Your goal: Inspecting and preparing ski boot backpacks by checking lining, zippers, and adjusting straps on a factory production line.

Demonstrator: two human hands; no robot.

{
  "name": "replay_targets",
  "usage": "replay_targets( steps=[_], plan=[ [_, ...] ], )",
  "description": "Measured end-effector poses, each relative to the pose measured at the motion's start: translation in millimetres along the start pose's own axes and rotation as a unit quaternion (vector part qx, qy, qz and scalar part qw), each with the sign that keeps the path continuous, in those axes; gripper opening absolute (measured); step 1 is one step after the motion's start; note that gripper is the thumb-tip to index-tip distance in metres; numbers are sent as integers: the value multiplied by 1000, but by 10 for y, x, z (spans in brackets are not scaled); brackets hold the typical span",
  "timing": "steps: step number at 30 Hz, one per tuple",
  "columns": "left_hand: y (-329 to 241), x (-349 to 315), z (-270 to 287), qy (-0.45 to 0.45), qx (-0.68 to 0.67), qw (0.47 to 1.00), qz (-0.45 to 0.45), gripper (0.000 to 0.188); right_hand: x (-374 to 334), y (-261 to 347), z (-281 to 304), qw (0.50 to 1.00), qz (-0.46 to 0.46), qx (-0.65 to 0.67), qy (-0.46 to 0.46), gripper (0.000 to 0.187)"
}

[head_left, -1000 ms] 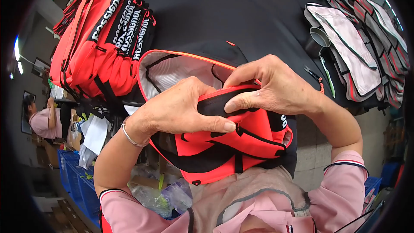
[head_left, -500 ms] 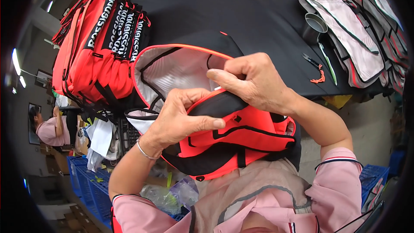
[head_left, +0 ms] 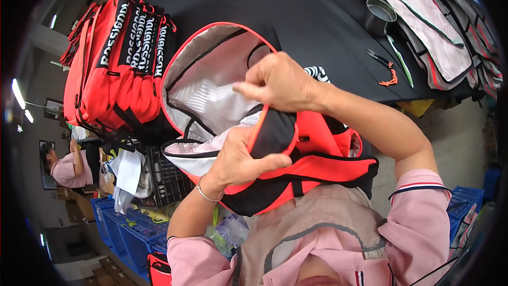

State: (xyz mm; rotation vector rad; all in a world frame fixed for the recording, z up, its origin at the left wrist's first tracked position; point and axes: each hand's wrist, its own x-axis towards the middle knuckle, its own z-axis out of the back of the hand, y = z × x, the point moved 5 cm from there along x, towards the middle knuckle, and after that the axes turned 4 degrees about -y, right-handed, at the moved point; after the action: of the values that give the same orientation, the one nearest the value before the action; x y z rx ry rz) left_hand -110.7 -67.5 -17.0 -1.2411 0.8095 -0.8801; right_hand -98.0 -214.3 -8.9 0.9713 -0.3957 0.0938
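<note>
A red and black backpack (head_left: 328, 167) leans against my front, its top gaping to show a pale grey lining (head_left: 211, 82) with black binding. My left hand (head_left: 241, 156) grips the near edge, with its thumb laid over the black panel and its fingers hidden behind. Above it, my right hand (head_left: 283, 82) is closed at the orange-red rim of the opening, thumb and forefinger bent together. What exactly lies between those fingertips is hard to make out.
Finished-looking red backpacks (head_left: 114, 69) stand stacked at left. On the black table (head_left: 317, 16) at right are a metal cup (head_left: 380, 16), thread snips (head_left: 378, 58), a green-and-white toothbrush-like tool (head_left: 400, 62) and grey panels (head_left: 423, 32). Blue crates (head_left: 124, 228) sit lower left; a person (head_left: 69, 164) is beyond.
The bag's mouth has opened wider and its far rim has risen. My right hand has shifted left; my left hand has moved slightly right, and the black panel is turned more upright.
</note>
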Motion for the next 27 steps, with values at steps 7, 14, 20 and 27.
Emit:
replay_targets(
  steps=[7,14,20,27],
  plan=[
    [-122,159,199,-20,-56,998,36,50,130,25,182,992,-19,122,21,46],
    [-33,124,118,57,-41,996,56,37,121,93,37,993,-4,111,30,45],
    [-51,238,110,-11,-15,999,44,47,347,-193,-35,996,-26,89,17,48],
    [72,273,359,-70,-198,974,85,42,361,-242,118,986,-79,148,-11,49]
  ],
)
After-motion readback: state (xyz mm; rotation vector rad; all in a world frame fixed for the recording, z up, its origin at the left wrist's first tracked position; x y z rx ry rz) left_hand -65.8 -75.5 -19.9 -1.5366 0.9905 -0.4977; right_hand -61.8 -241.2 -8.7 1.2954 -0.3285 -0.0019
